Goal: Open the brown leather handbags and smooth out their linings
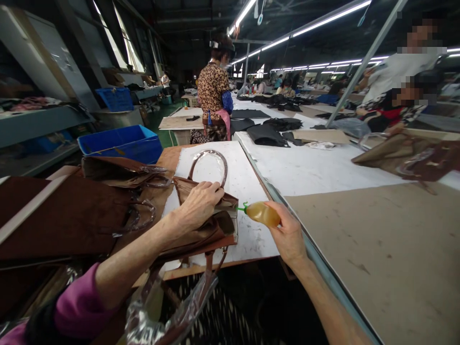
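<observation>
A brown handbag lies on its side on the white-covered table in front of me, its opening towards the right. My left hand is closed over the bag's upper edge, fingers curled round it. One plastic-wrapped handle arches up behind that hand; another wrapped handle hangs over the table's front edge. In my right hand is a squeeze bottle of amber liquid, held sideways. Its thin green nozzle points left and reaches the bag's right edge; whether it touches cannot be made out.
More brown bags are piled at the left. Behind them stands a blue crate. On the right a long table carries brown board, black pieces and another brown bag. Co-workers are nearby, one person standing straight ahead.
</observation>
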`<move>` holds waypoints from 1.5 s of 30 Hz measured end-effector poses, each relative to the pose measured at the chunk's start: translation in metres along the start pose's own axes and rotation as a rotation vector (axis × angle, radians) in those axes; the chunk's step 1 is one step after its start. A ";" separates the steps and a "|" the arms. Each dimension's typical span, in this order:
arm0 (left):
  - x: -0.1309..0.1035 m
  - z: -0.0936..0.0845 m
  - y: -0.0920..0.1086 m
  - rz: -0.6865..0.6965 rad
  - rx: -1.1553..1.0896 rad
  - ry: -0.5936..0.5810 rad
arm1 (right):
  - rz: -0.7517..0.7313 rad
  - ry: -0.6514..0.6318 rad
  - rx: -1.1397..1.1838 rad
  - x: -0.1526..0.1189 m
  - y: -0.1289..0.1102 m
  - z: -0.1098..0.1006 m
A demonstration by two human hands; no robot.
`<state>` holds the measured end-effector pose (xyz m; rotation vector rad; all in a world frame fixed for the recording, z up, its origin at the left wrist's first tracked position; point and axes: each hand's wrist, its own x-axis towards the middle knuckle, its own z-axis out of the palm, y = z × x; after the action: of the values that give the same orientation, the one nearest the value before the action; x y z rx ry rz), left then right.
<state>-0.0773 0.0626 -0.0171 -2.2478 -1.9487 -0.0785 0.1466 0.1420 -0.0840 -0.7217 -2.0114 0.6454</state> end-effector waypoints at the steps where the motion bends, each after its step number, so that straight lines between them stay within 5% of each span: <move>1: -0.001 0.000 0.001 -0.002 0.003 0.002 | -0.006 -0.010 0.002 0.000 0.002 0.002; 20: -0.035 -0.001 0.026 0.033 -0.003 0.077 | 0.191 0.039 0.163 -0.013 0.056 0.027; 28: -0.036 -0.001 0.016 0.088 -0.060 0.105 | 0.304 -0.027 0.221 -0.022 0.060 0.016; 45: -0.068 0.014 0.033 0.193 0.018 0.274 | 0.533 -0.126 0.280 -0.039 0.056 -0.001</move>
<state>-0.0555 -0.0065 -0.0437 -2.2623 -1.5834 -0.3243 0.1779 0.1538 -0.1431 -1.0733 -1.7870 1.2812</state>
